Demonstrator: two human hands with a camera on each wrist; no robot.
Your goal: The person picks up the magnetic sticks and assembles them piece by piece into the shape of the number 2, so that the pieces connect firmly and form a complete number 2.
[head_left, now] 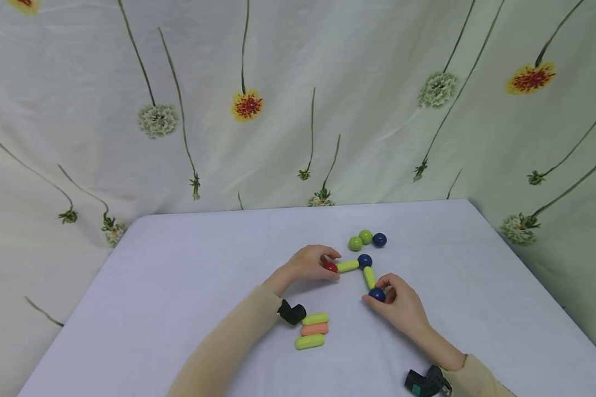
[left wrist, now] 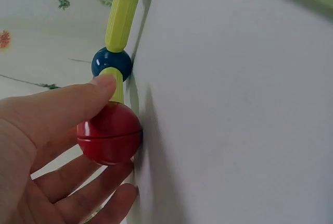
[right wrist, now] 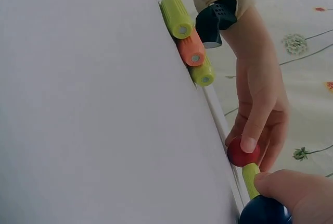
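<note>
A chain lies on the white table: a red ball (head_left: 330, 267), a yellow-green rod (head_left: 348, 266), a blue ball (head_left: 365, 261) at the bend, a second yellow-green rod (head_left: 370, 277) and another blue ball (head_left: 377, 295) at the near end. My left hand (head_left: 308, 263) holds the red ball between thumb and fingers. In the left wrist view, that thumb (left wrist: 78, 99) reaches onto the first rod. The near blue ball is gripped by my right hand (head_left: 402, 305), partly covered by its fingers. In the right wrist view, the right thumb (right wrist: 299, 187) lies on the chain.
Behind the chain sit two green balls (head_left: 355, 243) and a loose blue ball (head_left: 379, 240). Closer to me, beside the left wrist camera (head_left: 292, 312), lie two yellow-green rods (head_left: 310, 342) with an orange rod (head_left: 314, 329) between them. A flowered cloth (head_left: 367, 110) hangs behind the table.
</note>
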